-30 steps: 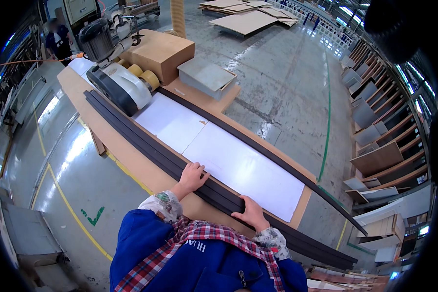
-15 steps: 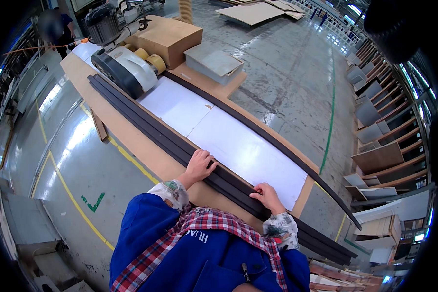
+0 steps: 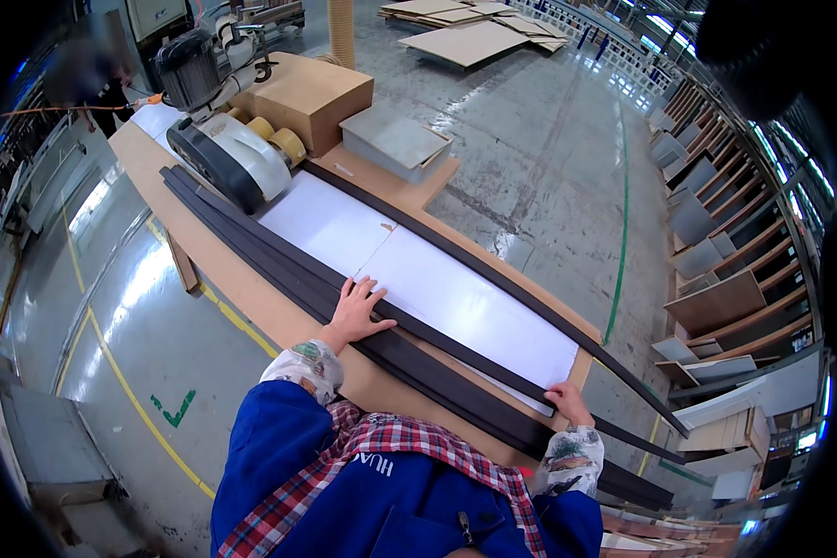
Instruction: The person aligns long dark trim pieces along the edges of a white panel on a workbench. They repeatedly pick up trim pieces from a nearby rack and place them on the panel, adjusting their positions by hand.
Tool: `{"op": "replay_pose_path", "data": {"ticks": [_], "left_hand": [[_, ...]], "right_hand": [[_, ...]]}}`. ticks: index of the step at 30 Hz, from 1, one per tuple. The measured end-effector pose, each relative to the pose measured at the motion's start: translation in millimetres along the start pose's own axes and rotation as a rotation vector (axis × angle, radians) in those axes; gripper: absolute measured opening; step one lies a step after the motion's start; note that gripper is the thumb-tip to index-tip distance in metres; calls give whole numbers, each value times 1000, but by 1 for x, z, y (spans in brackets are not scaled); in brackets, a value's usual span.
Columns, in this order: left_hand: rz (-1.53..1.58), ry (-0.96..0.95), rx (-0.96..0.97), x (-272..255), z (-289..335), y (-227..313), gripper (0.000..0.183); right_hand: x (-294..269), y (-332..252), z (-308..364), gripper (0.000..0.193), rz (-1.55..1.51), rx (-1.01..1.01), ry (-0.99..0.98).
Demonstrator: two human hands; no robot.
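Note:
One long dark strip (image 3: pixel 465 352) slants across the near part of a white panel (image 3: pixel 474 293), set apart from the other strips over much of its length. My right hand (image 3: pixel 569 404) pinches this strip between thumb and fingers toward its right end. Over the strips farther left, my left hand (image 3: pixel 353 312) lies with fingers spread, touching the same strip. Nearer my body is a bundle of similar dark strips (image 3: pixel 456 393), lying lengthwise along the brown worktable (image 3: pixel 216 256). Another dark strip (image 3: pixel 493 269) runs along the panel's far side and sticks out past the table's right end.
A roller feed unit with a motor (image 3: pixel 272 169) stands over the panel at the left. Behind it are a brown box (image 3: pixel 307 98) and a grey box (image 3: pixel 400 139). Racks of boards (image 3: pixel 716 307) line the right side. A person (image 3: pixel 112 88) stands at the far left.
One strip has parted from the bundle and shifted away from me onto the panel. My right hand moved right with it; my left hand moved slightly left and its fingers spread.

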State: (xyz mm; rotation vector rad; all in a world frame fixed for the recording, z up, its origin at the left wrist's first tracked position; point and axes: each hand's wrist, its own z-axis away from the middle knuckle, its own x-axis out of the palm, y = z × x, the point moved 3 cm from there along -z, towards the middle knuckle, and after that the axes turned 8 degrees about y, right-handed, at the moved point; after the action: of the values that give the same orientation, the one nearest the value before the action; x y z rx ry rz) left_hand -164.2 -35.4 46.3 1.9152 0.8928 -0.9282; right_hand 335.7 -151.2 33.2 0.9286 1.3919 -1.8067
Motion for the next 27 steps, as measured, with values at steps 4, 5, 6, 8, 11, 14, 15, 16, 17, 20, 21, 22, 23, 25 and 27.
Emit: {"op": "replay_pose_path", "data": {"ticks": [4, 5, 6, 8, 11, 14, 15, 16, 17, 20, 21, 22, 23, 25, 27], "left_hand": [[8, -166, -113, 20, -3, -8, 58], [58, -205, -117, 28, -3, -7, 57], [69, -185, -52, 34, -5, -5, 57], [96, -139, 55, 46, -8, 5, 56], [153, -152, 99, 55, -16, 26, 54], [194, -275, 79, 49, -26, 47, 54], [200, -350, 30, 45, -29, 50, 54], [212, -361, 12, 40, -33, 53, 55], [316, -442, -32, 40, -38, 56, 56], [166, -483, 29, 47, -46, 62, 59], [95, -459, 72, 53, -47, 62, 60], [65, -449, 88, 59, -46, 61, 61], [46, -433, 92, 65, -44, 59, 61], [58, -308, 141, 73, -40, 56, 62], [84, -259, 147, 79, -37, 54, 63]], "right_hand": [[-12, 28, 10, 31, 170, 231, 168], [-10, 30, 15, 35, 196, 251, 237], [-7, 30, 20, 40, 226, 253, 326], [10, 31, 32, 60, 339, 471, 500], [36, 32, 33, 87, 155, 870, 653], [48, 31, 26, 108, 3, 1093, 675], [48, 30, 23, 108, -17, 1125, 701], [46, 29, 22, 107, -32, 1160, 733], [45, 28, 20, 107, -57, 1173, 755], [40, 26, 19, 107, -81, 1213, 809], [40, 25, 19, 106, -66, 1221, 803], [40, 24, 19, 105, -66, 1219, 795], [41, 22, 19, 104, -38, 1220, 797], [41, 21, 17, 102, 0, 1218, 799], [40, 19, 15, 99, 84, 1207, 820]]}}
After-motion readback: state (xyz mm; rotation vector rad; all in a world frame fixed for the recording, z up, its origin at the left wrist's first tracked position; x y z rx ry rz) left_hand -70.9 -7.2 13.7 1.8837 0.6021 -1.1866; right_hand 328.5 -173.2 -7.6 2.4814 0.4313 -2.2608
